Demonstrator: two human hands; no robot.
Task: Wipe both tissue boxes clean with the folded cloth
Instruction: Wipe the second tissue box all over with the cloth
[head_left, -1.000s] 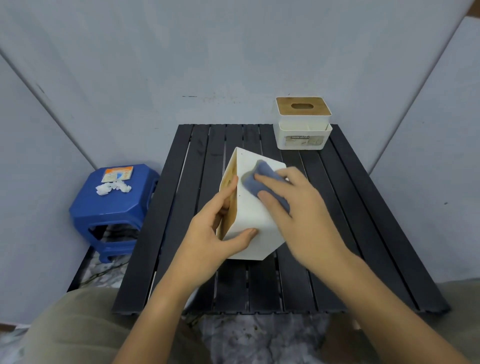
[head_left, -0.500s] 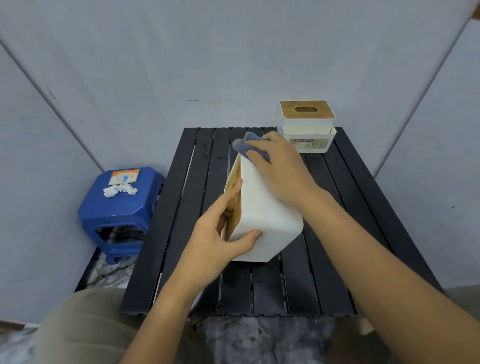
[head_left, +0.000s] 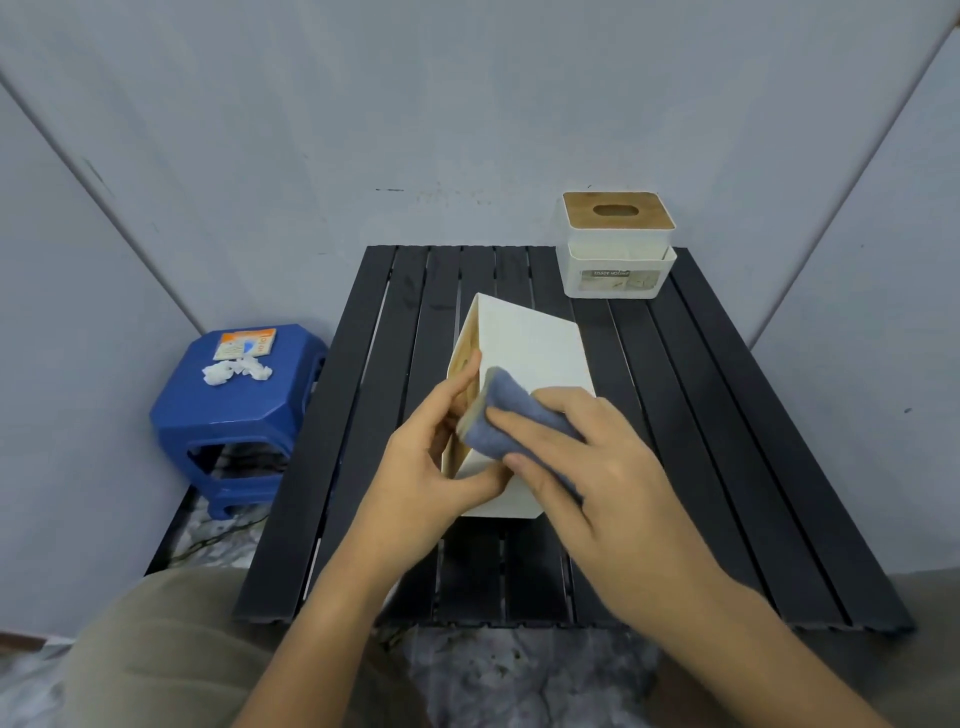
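A white tissue box (head_left: 524, 348) lies tipped on its side in the middle of the black slatted table (head_left: 727, 441), its wooden lid facing left. My left hand (head_left: 431, 483) grips its near left edge, fingers on the lid and thumb on the white face. My right hand (head_left: 587, 467) presses a folded blue-grey cloth (head_left: 501, 410) against the box's near upper edge. A second white tissue box (head_left: 615, 249) with a wooden lid stands upright at the table's back right, apart from both hands.
A blue plastic stool (head_left: 234, 415) stands left of the table, with a small packet and crumpled white tissue bits on it. Grey walls close in behind and on both sides. My knees are at the table's near edge.
My right hand has drawn the cloth from the box's far top edge back toward me, down to its near edge. My left hand kept its hold on the box.
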